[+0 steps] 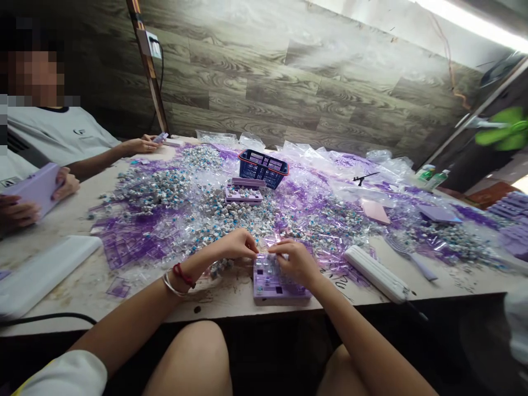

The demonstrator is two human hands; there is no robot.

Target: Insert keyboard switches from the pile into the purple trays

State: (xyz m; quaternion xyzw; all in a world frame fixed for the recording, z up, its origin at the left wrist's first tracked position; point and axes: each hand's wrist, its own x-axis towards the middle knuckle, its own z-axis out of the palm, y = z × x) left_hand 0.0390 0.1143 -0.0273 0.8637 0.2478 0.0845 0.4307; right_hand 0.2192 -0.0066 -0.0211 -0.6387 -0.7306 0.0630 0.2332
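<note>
A light purple case (282, 293) with clear square pieces on it lies at the table's front edge. At its far left corner my left hand (240, 242) has its fingers pinched together; whatever is between the tips is too small to name. My right hand (297, 262) reaches over the case's right part, thumb and finger closed near the far edge, and what they grip cannot be made out. Small white and blue parts (231, 220) are heaped just beyond both hands. Purple transparent pieces (136, 239) spread to the left.
A dark blue basket (264, 168) stands behind another purple case (243, 194). White long devices lie at left (49, 272) and right (377, 273), near a purple brush (412, 258). People at the left hold purple items. Plastic bags (305, 154) line the back.
</note>
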